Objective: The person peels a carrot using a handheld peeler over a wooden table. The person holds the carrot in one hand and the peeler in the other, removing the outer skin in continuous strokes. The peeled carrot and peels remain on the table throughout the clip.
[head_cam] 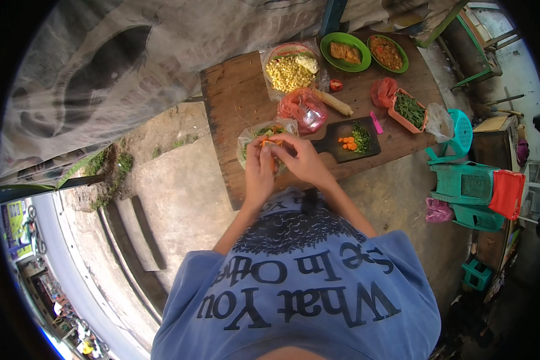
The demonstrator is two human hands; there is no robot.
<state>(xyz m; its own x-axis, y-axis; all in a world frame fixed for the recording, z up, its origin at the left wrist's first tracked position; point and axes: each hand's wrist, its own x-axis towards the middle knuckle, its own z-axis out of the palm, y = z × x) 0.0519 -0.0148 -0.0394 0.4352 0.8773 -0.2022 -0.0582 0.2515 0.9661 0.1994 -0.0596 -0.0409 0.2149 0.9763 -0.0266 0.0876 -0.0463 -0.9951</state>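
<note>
My left hand (pixel 259 164) grips an orange carrot piece (pixel 272 163), mostly covered by the fingers. The fingertips of my right hand (pixel 303 155) meet it at its far end; whether they pinch the carrot or a small tool is hidden. Both hands are over a clear plastic bag (pixel 242 146) with green and orange vegetable scraps in it. Right of them lies a black cutting board (pixel 342 155), bearing sliced carrot (pixel 348 144) and chopped greens (pixel 362 138). A red plastic bag (pixel 302 108) sits just beyond the scraps, beside a corncob (pixel 335 102).
The wooden table (pixel 227 90) also bears corn kernels (pixel 290 74), a cut tomato (pixel 336 85), two green plates of food (pixel 360 67) (pixel 402 63), a pink plastic item (pixel 376 122) and a tub (pixel 414 126) of leaves. Stools (pixel 465 180) stand at right; a banner (pixel 162 58) hangs behind.
</note>
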